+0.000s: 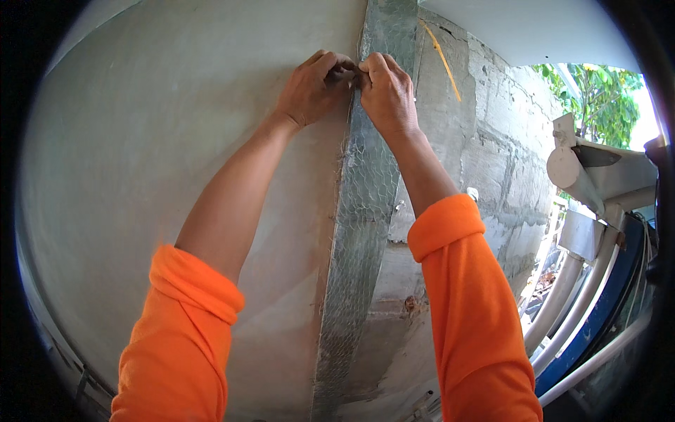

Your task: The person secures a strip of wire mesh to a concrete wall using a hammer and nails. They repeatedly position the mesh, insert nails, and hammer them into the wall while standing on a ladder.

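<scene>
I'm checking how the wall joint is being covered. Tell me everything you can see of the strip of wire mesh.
The strip of wire mesh is a long, narrow band of thin grey metal netting with small hexagonal openings. It runs vertically down the wall, lying flat over the seam where smooth grey plaster meets bare block masonry, from the top of the view to the bottom. Its left edge looks slightly ragged. The left hand and right hand both pinch or press it near its upper part.

Both arms reach up, orange sleeves pushed back to the elbows. The left hand and right hand meet, fingertips pinched together.
</scene>
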`<state>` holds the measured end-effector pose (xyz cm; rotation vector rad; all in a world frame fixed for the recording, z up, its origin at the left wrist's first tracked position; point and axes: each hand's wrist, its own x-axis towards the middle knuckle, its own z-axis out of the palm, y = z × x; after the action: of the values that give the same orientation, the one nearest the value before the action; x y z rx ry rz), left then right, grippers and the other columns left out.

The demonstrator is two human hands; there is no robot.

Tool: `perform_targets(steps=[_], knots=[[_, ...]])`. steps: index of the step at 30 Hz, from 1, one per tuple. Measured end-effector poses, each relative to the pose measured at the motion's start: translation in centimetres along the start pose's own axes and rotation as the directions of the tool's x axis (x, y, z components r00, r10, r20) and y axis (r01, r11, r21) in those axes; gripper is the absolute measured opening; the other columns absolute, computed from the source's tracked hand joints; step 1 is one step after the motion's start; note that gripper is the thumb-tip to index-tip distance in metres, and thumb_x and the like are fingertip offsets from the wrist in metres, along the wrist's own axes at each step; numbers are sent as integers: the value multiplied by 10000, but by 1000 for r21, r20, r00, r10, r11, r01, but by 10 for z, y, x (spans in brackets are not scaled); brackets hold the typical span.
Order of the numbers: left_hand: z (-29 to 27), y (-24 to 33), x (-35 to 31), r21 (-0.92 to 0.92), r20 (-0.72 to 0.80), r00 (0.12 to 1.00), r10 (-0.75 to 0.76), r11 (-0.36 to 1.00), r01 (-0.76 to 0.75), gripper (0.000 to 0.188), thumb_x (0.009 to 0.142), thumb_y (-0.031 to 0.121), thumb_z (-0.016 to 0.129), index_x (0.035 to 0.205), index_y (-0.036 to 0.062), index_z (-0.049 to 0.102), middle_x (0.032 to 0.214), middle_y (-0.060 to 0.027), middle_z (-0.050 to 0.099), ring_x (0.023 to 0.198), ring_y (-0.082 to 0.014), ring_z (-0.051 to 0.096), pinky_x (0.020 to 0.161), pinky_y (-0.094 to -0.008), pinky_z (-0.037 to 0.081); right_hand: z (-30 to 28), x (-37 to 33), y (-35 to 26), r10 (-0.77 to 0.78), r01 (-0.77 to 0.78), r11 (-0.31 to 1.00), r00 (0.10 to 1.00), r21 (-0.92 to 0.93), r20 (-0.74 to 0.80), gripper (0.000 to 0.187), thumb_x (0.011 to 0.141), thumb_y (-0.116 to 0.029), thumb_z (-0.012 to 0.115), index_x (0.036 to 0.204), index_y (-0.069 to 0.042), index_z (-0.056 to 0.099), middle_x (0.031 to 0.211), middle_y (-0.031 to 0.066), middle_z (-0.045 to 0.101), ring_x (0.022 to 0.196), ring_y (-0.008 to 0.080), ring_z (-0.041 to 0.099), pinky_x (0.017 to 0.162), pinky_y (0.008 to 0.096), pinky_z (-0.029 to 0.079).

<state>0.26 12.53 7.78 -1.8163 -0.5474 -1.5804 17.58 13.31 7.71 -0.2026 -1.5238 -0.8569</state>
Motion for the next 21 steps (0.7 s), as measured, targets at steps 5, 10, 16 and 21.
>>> perform_targets(steps=[5, 10, 16, 21], knots=[[3, 3, -5, -55, -84, 995, 53, 997, -58, 283, 914, 249, 746, 1163, 115, 740, 1087, -99, 725, 961, -251, 726, 886, -373, 576, -6, -4, -1, -15, 15, 997, 1000, 74, 1, 175, 886, 9, 621, 1049, -43, 659, 1060, 196, 672, 973, 446, 673, 857, 500, 570], [10, 5, 4, -70, -72, 997, -37, 997, 32, 255, 925, 314, 739, 1123, 158, 778, 1045, -56, 738, 925, -236, 725, 859, -374, 573, -13, -9, 2, -65, 67, 991, 998, 114, -18, 202, 884, 30, 621, 1058, -44, 688, 1064, 189, 671, 1000, 415, 682, 896, 473, 575], [14, 3, 3, -56, -77, 995, -70, 996, 66, 201, 957, 326, 697, 1061, 170, 769, 1043, -39, 748, 940, -250, 729, 831, -385, 566, -18, -13, 1, -19, 14, 991, 999, 136, 35, 274, 865, 63, 608, 1103, -27, 709, 1125, 194, 654, 1039, 395, 677, 942, 458, 565], [19, 2, 2, 61, -131, 991, 28, 998, -21, 126, 976, 280, 694, 1001, 159, 722, 1015, -20, 751, 945, -251, 728, 785, -398, 558, -24, -22, -13, 22, -16, 990, 999, 138, -42, 385, 857, 83, 591, 1208, -45, 684, 1121, 208, 649, 1045, 406, 666, 930, 460, 561]])
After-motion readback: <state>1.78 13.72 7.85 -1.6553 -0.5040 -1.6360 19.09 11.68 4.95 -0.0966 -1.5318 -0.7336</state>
